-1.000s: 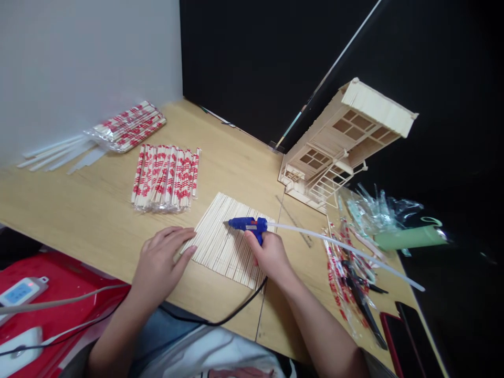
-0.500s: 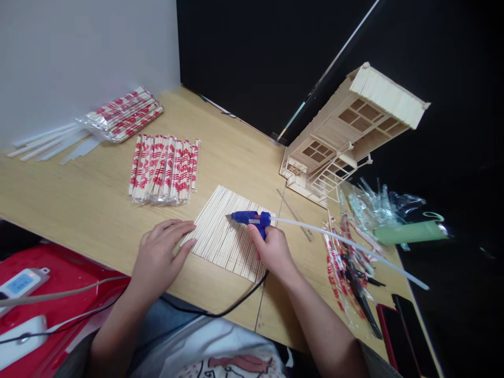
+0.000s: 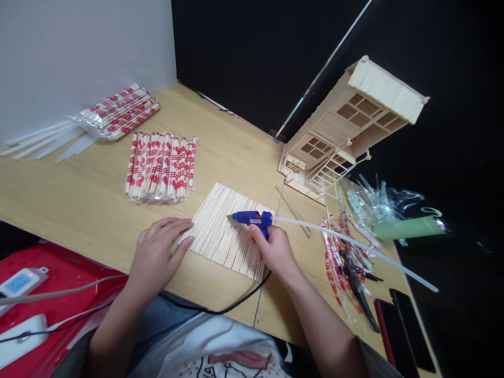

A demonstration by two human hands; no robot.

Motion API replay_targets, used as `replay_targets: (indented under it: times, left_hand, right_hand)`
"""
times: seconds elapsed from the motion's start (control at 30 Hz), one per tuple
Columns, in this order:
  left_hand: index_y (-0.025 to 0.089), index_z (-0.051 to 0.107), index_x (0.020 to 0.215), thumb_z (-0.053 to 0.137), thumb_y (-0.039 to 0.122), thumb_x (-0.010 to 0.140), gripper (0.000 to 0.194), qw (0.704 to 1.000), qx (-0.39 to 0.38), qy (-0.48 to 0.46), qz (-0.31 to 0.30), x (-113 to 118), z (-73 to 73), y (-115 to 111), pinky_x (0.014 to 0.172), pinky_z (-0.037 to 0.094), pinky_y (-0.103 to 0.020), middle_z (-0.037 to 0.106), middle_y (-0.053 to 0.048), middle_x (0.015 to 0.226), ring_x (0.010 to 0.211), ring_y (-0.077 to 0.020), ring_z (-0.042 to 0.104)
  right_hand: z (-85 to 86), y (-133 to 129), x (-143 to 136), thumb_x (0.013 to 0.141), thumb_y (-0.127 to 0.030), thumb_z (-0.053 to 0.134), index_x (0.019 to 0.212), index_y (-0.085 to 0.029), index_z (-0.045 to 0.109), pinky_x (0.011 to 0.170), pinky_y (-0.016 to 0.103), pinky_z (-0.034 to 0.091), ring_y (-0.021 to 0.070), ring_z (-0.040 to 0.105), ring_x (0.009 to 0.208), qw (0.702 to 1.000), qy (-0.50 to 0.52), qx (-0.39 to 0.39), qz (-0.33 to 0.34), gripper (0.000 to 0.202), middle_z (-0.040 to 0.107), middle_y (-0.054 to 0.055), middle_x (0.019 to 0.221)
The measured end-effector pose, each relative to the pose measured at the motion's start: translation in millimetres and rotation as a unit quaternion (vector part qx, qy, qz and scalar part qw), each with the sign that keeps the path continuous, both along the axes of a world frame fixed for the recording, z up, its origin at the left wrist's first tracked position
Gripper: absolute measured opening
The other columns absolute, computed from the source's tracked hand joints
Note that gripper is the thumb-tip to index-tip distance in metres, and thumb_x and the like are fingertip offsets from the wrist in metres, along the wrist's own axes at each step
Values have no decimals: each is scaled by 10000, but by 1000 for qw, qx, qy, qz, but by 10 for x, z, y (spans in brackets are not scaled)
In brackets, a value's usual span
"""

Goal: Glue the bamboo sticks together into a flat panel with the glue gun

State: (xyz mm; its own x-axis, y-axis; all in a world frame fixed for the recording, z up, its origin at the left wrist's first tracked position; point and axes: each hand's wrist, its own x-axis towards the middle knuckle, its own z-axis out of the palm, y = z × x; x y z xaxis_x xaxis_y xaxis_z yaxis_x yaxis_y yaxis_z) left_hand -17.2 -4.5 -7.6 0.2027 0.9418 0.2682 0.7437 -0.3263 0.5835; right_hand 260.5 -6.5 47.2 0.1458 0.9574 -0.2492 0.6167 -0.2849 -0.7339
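Observation:
In the head view, my right hand is wrapped round the grip of a blue hot glue gun. Its nozzle points left, over a flat panel of pale wooden sticks laid side by side. A long translucent glue stick juts from the back of the gun, and a black cord runs down from its handle. My left hand rests at the panel's left edge, fingers stretched out and thumb apart, fingertips touching the sticks. Whether the nozzle touches the panel I cannot tell.
Wrapped chopsticks and a larger chopstick pack lie at the left. A wooden model house stands at the back right. Nearer are torn wrappers, a green bottle, two phones and a ruler. A red stool stands lower left.
The glue gun's nozzle has shifted very slightly over the panel, with the glue stick's tail swinging a little. My left hand keeps its place at the panel's edge. The whole view has shifted slightly.

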Motion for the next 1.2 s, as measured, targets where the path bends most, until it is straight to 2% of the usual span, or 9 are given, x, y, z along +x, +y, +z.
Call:
replay_targets:
  times: [0.1, 0.27, 0.47, 0.6, 0.67, 0.77, 0.97, 1.1, 1.2]
  left_hand:
    - [259, 667, 1236, 515, 474, 1014, 344, 1000, 2, 3, 2, 1, -2, 1, 1089, 434, -483, 718, -45, 1265, 1243, -274, 585]
    - [253, 667, 1229, 515, 467, 1013, 340, 1000, -1, 2, 1, 1, -2, 3, 1088, 436, -481, 723, -45, 1262, 1241, -274, 588]
    - [258, 669, 1230, 516, 471, 1010, 342, 1000, -5, -3, 2, 0, -1, 2, 1094, 435, -483, 722, -40, 1267, 1252, -278, 588]
    - [263, 671, 1229, 514, 477, 1009, 344, 1000, -1, -4, 1, 1, -2, 6, 1087, 443, -479, 724, -42, 1263, 1242, -278, 596]
    - [259, 671, 1226, 513, 475, 1010, 344, 1000, 2, -3, 0, 1, -4, 10, 1083, 447, -481, 725, -46, 1261, 1238, -281, 598]
    - [250, 672, 1222, 508, 470, 1012, 346, 1000, 8, -5, -2, -1, -6, 17, 1078, 448, -492, 727, -56, 1253, 1229, -288, 600]
    - [241, 671, 1221, 509, 459, 1014, 342, 1000, 1, -9, -5, -11, 0, 10, 1083, 452, -483, 715, -76, 1261, 1238, -282, 601]
    - [255, 666, 1228, 504, 481, 1009, 354, 1000, -12, -4, 5, -8, 17, -10, 1080, 452, -494, 707, -70, 1283, 1252, -291, 600]
    - [278, 656, 1247, 513, 497, 1003, 358, 1000, -25, 1, 11, -12, 14, -25, 1078, 454, -492, 698, -60, 1305, 1254, -288, 600]
  right_hand:
    - [12, 3, -7, 945, -630, 524, 706, -180, 637, 473, 259, 410, 159, 542, 379, 1000, 9, -1, -7, 522, 545, -10, 411]
    - [53, 36, 8, 945, -597, 506, 685, -172, 652, 503, 267, 394, 186, 589, 469, 998, -64, 10, 16, 518, 559, 20, 440]
    - [109, 22, 57, 960, -567, 483, 579, -215, 571, 542, 273, 396, 206, 624, 529, 992, -114, 25, 37, 526, 549, 31, 431]
    - [122, -19, 109, 958, -566, 494, 546, -222, 537, 540, 273, 412, 194, 615, 480, 994, -106, 11, 26, 538, 557, 31, 422]
    - [107, -51, 153, 952, -591, 503, 570, -215, 549, 516, 267, 418, 177, 589, 431, 998, -65, -4, 12, 538, 562, 24, 415]
    - [55, -114, 226, 924, -676, 519, 678, -196, 605, 438, 244, 391, 147, 510, 357, 998, 60, -27, -16, 547, 541, -5, 390]
    - [-72, -221, 303, 836, -788, 564, 750, -161, 629, 335, 209, 278, 99, 375, 289, 963, 260, -21, -74, 636, 503, -25, 372]
    - [-112, -282, 340, 868, -763, 551, 832, -133, 680, 349, 212, 279, 99, 371, 302, 949, 300, 17, -94, 645, 494, -27, 380]
    - [-128, -368, 412, 889, -776, 520, 766, -153, 671, 376, 228, 312, 115, 416, 331, 956, 276, 38, -97, 652, 513, 2, 395]
